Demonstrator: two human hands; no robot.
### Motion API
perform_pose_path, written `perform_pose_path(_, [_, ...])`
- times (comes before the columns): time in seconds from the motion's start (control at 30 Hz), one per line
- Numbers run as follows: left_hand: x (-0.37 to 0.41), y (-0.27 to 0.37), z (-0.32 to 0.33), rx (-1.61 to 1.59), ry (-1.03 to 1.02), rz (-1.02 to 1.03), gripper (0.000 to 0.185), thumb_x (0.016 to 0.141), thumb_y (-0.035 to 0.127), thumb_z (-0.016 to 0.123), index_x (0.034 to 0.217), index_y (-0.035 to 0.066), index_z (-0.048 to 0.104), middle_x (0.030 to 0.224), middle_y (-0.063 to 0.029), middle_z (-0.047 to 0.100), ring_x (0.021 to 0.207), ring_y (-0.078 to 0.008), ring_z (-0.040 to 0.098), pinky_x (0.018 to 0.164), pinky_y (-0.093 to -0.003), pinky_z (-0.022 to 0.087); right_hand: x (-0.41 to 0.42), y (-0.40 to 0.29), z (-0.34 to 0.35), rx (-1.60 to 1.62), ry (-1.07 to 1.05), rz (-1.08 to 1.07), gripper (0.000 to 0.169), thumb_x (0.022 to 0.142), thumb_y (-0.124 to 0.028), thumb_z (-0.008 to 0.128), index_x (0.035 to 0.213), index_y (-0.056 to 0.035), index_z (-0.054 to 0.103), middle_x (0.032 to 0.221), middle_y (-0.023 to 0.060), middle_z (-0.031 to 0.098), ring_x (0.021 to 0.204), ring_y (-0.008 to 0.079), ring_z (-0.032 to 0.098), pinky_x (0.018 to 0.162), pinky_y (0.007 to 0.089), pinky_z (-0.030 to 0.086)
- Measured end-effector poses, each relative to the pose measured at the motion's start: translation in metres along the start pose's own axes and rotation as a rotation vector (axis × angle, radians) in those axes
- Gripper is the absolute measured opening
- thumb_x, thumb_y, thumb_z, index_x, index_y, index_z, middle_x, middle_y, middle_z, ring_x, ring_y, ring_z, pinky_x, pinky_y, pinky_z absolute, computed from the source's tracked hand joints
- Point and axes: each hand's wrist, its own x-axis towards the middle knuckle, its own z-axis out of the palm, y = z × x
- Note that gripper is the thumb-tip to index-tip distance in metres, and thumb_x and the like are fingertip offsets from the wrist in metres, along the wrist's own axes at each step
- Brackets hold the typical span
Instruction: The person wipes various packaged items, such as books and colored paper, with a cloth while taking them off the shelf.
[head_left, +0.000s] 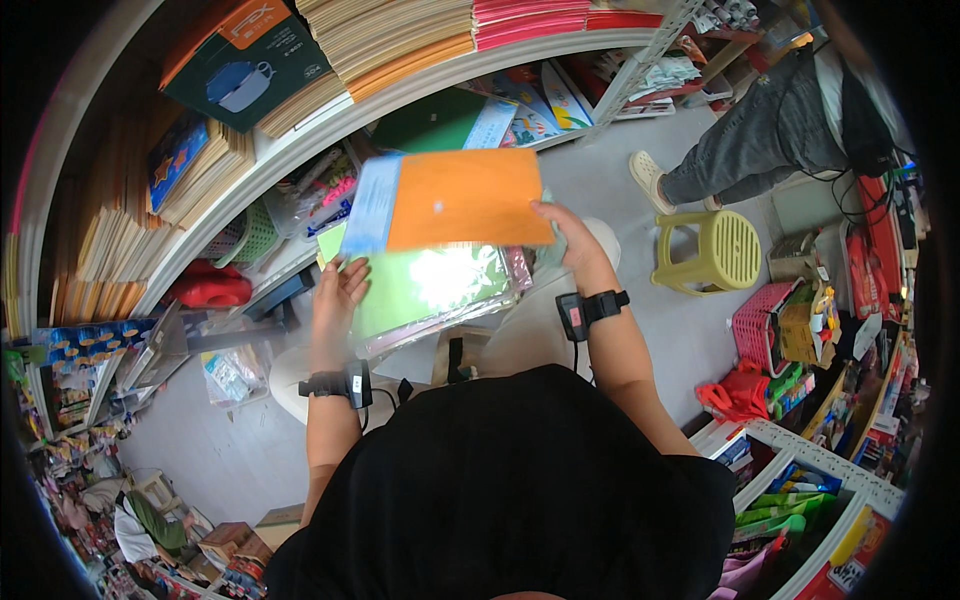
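My right hand (570, 236) grips the right edge of an orange paper pack (465, 199), thumb on top. A pale blue printed band (367, 202) covers the pack's left end. Beneath it, a light green pack in glossy clear film (412, 292) lies across my lap, with strong glare on its surface. My left hand (341, 292) is beside the left edge of the packs, fingers apart and slightly curled. Its fingertips are close to the lower corner of the blue band; whether they touch is unclear. Both wrists wear black strapped devices with cables.
Shelves with paper stacks (397, 45) curve ahead; a dark green pack (427, 120) lies on the lower shelf. To the right are a yellow-green plastic stool (709, 251), a standing person's legs (750, 142) and a pink basket (761, 326). A clear bag (236, 375) sits on the left floor.
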Motion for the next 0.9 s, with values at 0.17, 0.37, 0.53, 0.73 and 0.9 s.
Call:
perform_pose_path(0.17, [0.003,-0.015,-0.010,0.140,0.069,-0.037,0.037,0.102,0.026,0.050,0.131,0.003,0.048,0.120,-0.0124,0.063,0.104,-0.0161,0.064,0.082,-0.0252,0.055,0.051,-0.024,-0.022,-0.031,0.118,-0.056,0.035,0.091,-0.029,0.064,0.120,-0.0118,0.058,0.102,0.0056,0.067,0.079,0.0185,0.064,0.062,0.0320,0.050])
perform_pose_path(0.37, [0.007,-0.019,-0.011,0.134,0.152,-0.045,0.030,0.103,0.019,0.047,0.128,0.003,0.050,0.110,-0.0090,0.068,0.096,-0.0126,0.068,0.074,-0.0205,0.056,0.134,-0.036,-0.028,-0.149,0.145,-0.169,0.037,0.095,-0.031,0.061,0.126,-0.0118,0.053,0.105,0.0044,0.066,0.081,0.0184,0.064,0.063,0.0339,0.051])
perform_pose_path(0.53, [0.006,-0.025,-0.013,0.142,0.202,-0.021,0.025,0.102,0.019,0.049,0.121,0.004,0.056,0.105,-0.0089,0.070,0.090,-0.0127,0.069,0.069,-0.0192,0.055,0.197,-0.030,-0.025,-0.200,0.175,-0.200,0.040,0.096,-0.030,0.061,0.129,-0.0096,0.051,0.112,0.0054,0.065,0.092,0.0205,0.063,0.073,0.0382,0.051])
perform_pose_path(0.73, [0.011,-0.019,-0.004,0.179,0.268,-0.078,0.022,0.102,0.019,0.050,0.117,0.007,0.060,0.103,-0.0076,0.071,0.088,-0.0117,0.069,0.067,-0.0179,0.054,0.264,0.004,-0.058,-0.601,0.371,-0.280,0.054,0.094,-0.033,0.062,0.138,-0.0065,0.046,0.122,0.0107,0.063,0.108,0.0252,0.060,0.088,0.0385,0.048])
perform_pose_path(0.9, [0.004,-0.021,-0.002,0.216,0.381,-0.085,0.022,0.102,0.019,0.049,0.117,0.007,0.060,0.103,-0.0082,0.071,0.089,-0.0129,0.069,0.068,-0.0189,0.054,0.264,0.006,-0.065,-1.087,0.371,-0.008,0.073,0.086,-0.041,0.066,0.139,0.0042,0.044,0.132,0.0292,0.053,0.126,0.0393,0.050,0.104,0.0397,0.039])
